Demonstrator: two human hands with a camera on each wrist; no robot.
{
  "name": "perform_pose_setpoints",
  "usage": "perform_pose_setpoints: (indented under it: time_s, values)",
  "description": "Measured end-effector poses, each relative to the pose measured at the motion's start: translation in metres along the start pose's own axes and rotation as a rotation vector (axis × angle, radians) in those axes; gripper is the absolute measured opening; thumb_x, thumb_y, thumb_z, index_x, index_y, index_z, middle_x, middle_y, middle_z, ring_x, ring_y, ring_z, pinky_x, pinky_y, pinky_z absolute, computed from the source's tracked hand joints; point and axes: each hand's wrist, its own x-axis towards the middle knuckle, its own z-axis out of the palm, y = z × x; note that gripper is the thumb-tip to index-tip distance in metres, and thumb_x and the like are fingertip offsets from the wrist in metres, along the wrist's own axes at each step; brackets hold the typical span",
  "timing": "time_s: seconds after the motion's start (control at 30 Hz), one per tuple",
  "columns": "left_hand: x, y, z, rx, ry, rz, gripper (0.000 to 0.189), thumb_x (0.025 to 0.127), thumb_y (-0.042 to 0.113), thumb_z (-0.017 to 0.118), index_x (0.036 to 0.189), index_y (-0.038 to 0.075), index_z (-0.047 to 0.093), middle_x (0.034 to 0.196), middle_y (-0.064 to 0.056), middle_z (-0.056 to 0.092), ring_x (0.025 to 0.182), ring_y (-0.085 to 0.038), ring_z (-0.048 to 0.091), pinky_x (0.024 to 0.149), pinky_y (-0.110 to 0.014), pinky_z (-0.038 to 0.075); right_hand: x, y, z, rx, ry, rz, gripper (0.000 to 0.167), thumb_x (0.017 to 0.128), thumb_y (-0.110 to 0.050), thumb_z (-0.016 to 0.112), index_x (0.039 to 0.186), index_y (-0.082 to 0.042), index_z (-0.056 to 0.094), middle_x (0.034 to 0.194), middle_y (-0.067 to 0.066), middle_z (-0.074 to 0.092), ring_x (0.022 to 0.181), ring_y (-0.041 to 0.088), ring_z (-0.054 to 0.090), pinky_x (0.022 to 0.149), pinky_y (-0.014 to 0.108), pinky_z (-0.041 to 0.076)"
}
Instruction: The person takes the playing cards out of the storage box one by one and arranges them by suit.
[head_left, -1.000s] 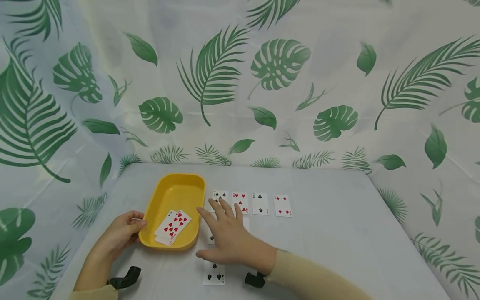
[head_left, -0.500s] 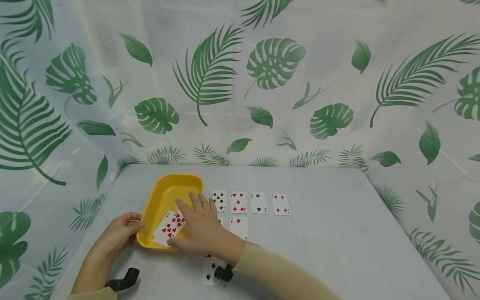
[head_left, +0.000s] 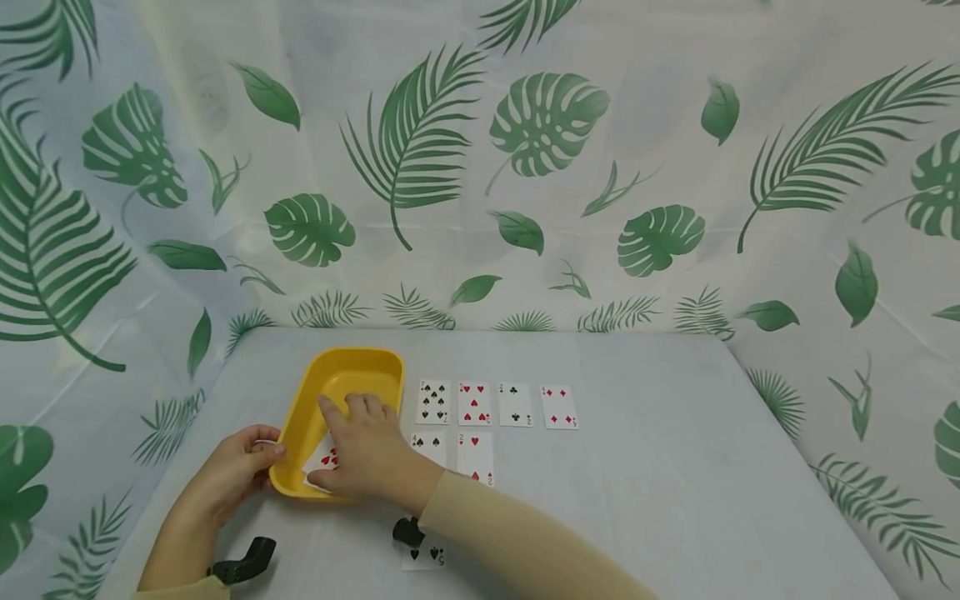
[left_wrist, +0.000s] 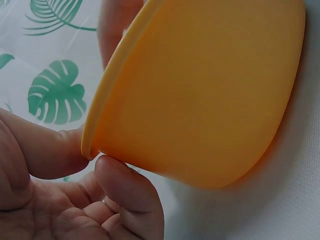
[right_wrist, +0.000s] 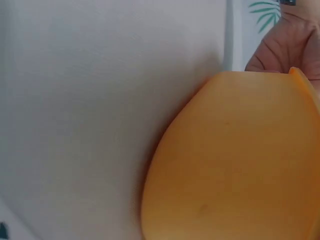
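My left hand (head_left: 234, 468) pinches the left rim of a yellow plastic tray (head_left: 352, 371). In the left wrist view, the thumb lies on one side of the rim and a bent finger (left_wrist: 127, 185) on the other. Over the tray's near part hovers my right hand (head_left: 371, 454), palm down with fingers spread and slightly bent. Beneath it lie playing cards (head_left: 322, 458) with red hearts, mostly covered by the hand. The right wrist view holds the tray's outer wall (right_wrist: 225, 150), with the right fingers out of sight there.
Right of the tray, a row of face-up cards includes a seven of spades (head_left: 433, 402), five of hearts (head_left: 474, 404), two of clubs (head_left: 516, 405) and four of diamonds (head_left: 559, 407). Nearer are a four of spades (head_left: 429, 445), two of hearts (head_left: 475, 454) and a partly covered spade card (head_left: 423, 557).
My right hand has moved left from above the table cards to over the tray, uncovering the seven of spades and two of hearts. The left hand keeps its hold on the rim.
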Motion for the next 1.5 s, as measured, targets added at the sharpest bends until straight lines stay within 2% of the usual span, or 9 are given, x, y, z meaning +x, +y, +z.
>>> perform_pose_setpoints:
  time_s: [0.27,0.53,0.8,1.1,1.3,1.5]
  values:
    - [0.001,0.000,-0.001,-0.006,-0.004,0.001,0.041,0.110,0.015,0.058,0.141,-0.008,0.044,0.097,-0.002,0.066,0.081,-0.018,0.060,0.069,-0.028,0.056,0.010,-0.008,0.000,-0.098,-0.092,0.074,0.100,0.087,-0.081,0.067,0.168,-0.031,0.035,0.151,0.004,0.054,0.137,0.027,0.048,0.114,0.051,0.041]
    - [0.000,0.002,0.000,-0.006,0.008,-0.014,0.041,0.110,0.015,0.058,0.142,-0.007,0.044,0.098,-0.003,0.067,0.081,-0.019,0.060,0.069,-0.028,0.056,0.018,-0.007,0.012,-0.193,-0.143,0.082,0.090,0.083,-0.083,0.069,0.154,-0.030,0.052,0.141,0.002,0.060,0.130,0.025,0.049,0.112,0.052,0.038]
    - [-0.001,0.003,0.002,-0.007,0.012,-0.015,0.042,0.109,0.015,0.058,0.142,-0.007,0.043,0.098,-0.003,0.066,0.079,-0.018,0.060,0.068,-0.028,0.055,0.018,-0.006,0.015,-0.242,-0.153,0.068,0.082,0.085,-0.077,0.073,0.150,-0.031,0.054,0.138,0.001,0.061,0.130,0.025,0.052,0.113,0.054,0.038]
    - [0.000,0.002,0.001,-0.013,0.008,-0.017,0.042,0.109,0.016,0.059,0.141,-0.007,0.044,0.097,-0.003,0.066,0.079,-0.018,0.060,0.068,-0.029,0.056,0.016,-0.006,0.010,-0.183,-0.098,0.050,0.077,0.084,-0.069,0.078,0.147,-0.030,0.055,0.123,-0.002,0.059,0.110,0.022,0.053,0.109,0.051,0.041]
    - [-0.002,0.002,0.001,-0.014,0.008,-0.008,0.040,0.110,0.015,0.058,0.140,-0.007,0.044,0.096,-0.003,0.065,0.078,-0.017,0.060,0.067,-0.029,0.055,0.014,-0.002,0.007,-0.092,-0.051,0.026,0.082,0.084,-0.057,0.082,0.155,-0.032,0.048,0.132,-0.002,0.057,0.121,0.023,0.054,0.116,0.055,0.040]
    - [-0.002,0.002,0.001,-0.009,0.009,-0.003,0.040,0.110,0.015,0.058,0.140,-0.008,0.044,0.096,-0.003,0.065,0.078,-0.017,0.059,0.068,-0.029,0.055,0.013,0.003,0.001,-0.015,-0.018,-0.003,0.084,0.084,-0.051,0.083,0.158,-0.034,0.047,0.143,-0.003,0.054,0.129,0.022,0.050,0.118,0.056,0.039]
